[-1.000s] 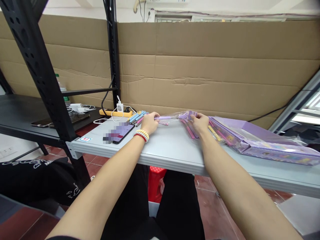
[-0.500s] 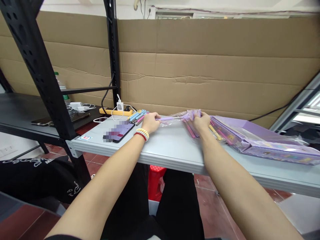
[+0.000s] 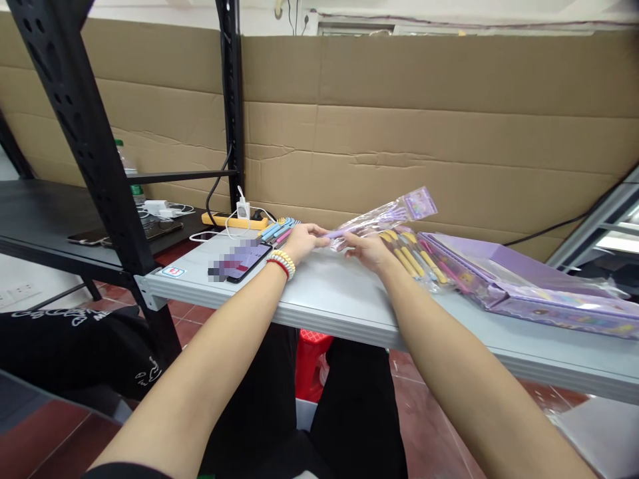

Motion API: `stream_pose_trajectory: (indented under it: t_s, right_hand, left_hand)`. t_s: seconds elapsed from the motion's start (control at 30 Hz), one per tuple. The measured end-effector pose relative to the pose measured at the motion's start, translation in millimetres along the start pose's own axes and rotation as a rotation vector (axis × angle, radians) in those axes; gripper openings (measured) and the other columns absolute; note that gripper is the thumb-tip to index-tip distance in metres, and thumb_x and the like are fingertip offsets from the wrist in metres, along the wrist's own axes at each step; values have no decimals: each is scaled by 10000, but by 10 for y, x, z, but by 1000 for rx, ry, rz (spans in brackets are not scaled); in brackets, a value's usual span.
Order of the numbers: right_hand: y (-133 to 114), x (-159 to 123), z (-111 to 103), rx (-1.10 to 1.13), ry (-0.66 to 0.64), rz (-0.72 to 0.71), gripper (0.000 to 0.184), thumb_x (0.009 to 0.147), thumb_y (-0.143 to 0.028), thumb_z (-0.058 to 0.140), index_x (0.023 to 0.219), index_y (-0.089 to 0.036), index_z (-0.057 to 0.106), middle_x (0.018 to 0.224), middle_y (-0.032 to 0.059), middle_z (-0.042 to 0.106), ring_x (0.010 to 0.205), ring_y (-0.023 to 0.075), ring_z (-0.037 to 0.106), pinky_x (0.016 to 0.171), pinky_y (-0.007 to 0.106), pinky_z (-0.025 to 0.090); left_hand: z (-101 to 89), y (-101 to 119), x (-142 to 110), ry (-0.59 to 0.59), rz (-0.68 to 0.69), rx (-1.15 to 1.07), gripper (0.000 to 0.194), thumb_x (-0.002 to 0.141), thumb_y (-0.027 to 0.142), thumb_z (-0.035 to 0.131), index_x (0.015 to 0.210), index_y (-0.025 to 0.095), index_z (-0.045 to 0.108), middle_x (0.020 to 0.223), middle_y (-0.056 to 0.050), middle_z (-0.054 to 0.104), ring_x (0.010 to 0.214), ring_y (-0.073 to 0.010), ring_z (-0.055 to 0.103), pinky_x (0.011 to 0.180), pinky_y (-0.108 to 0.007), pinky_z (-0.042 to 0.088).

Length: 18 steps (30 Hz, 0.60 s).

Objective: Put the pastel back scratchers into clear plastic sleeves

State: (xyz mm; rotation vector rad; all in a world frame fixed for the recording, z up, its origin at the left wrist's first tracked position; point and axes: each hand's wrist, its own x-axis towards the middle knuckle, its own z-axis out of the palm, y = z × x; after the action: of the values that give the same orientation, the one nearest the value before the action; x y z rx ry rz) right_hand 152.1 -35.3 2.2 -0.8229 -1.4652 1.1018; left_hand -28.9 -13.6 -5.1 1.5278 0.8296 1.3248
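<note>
My left hand [image 3: 302,240], with a beaded bracelet at the wrist, pinches the end of a purple pen [image 3: 335,233]. My right hand [image 3: 366,249] grips the near end of a clear plastic sleeve with a purple header [image 3: 394,213], which is raised off the grey table [image 3: 344,299] and tilts up to the right. The pen's tip sits at the sleeve's mouth. Packed sleeves of yellow and pink pens [image 3: 412,259] lie just right of my right hand.
A phone [image 3: 242,260] lies on the table's left. Loose blue and pink pens [image 3: 277,229] sit behind it, near a yellow power strip [image 3: 232,221] with chargers. Purple boxes [image 3: 539,293] fill the right side. A black rack post [image 3: 84,133] stands left; cardboard lines the back.
My right hand let go of the pile of sleeves, moved left toward my left hand and lifted one sleeve off the table. My left hand barely moved.
</note>
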Motion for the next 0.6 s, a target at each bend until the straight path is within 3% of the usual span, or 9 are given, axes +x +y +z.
stream_pose_trajectory:
  t_s: [0.2,0.37,0.5,0.6]
  right_hand:
    - [36,15,72,-99,10,30,292,542,-338,797,609,-137,596,535,6,580,459,99,508,387,210,349]
    - [32,6,54,-166,-80,79,259,546,-303,785,631,-134,610,512,-5,555,432,92,470,378,222,338]
    - [26,3,80,-143,18,73,342,571,-378,798,731,-155,596,591,3,603,473,101,508,377,214,362]
    - [27,5,100,-184,-16,117,429,514,-374,841,789,-162,589,669,29,650,521,129,570,384,221,401]
  left_hand:
    - [3,35,-74,-230,-201,44,189,529,85,771,612,132,607,554,5,599,525,-99,532,565,-253,412]
    - [-6,66,-133,-411,-221,122,238,473,130,810,599,153,609,510,35,566,485,-100,501,510,-240,380]
    - [4,56,-109,-345,-154,105,205,517,129,798,680,136,675,600,11,625,557,-100,536,570,-240,421]
    - [13,50,-83,-212,-123,71,233,538,162,819,710,121,668,614,0,627,566,-92,537,584,-238,435]
